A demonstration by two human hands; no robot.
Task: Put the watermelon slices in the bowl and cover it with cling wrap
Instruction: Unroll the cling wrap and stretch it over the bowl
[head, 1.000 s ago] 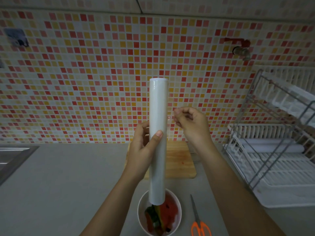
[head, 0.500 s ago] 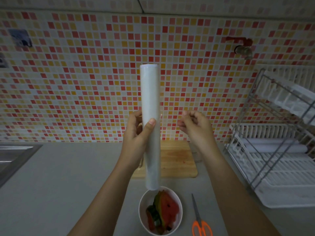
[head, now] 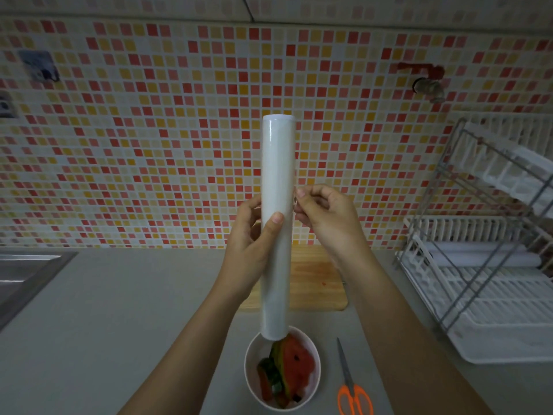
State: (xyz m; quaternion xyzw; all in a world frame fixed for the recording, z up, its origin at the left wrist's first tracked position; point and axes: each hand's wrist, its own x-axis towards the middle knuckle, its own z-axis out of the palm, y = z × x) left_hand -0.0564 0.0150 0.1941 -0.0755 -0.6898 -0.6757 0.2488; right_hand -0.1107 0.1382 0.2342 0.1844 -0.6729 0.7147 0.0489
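The left hand (head: 248, 250) grips the cling wrap roll (head: 276, 175) around its middle, fingers curled behind it and the thumb pressed across its front, holding it upright above the table (head: 119, 324). The right hand (head: 326, 217) is just right of the roll with its fingers curled, and its thumb and forefinger pinch at the roll's right edge; I cannot tell whether film is caught between them. The roll's lower end hangs over the far rim of the white bowl (head: 248, 363), which stands on the near table with the watermelon slices (head: 296, 360) inside. Orange-handled scissors (head: 348, 381) lie just right of the bowl. A wooden board (head: 317, 283) lies farther back, behind the roll. A white rack (head: 478, 280) stands at the right, a sink (head: 24, 274) at the left.
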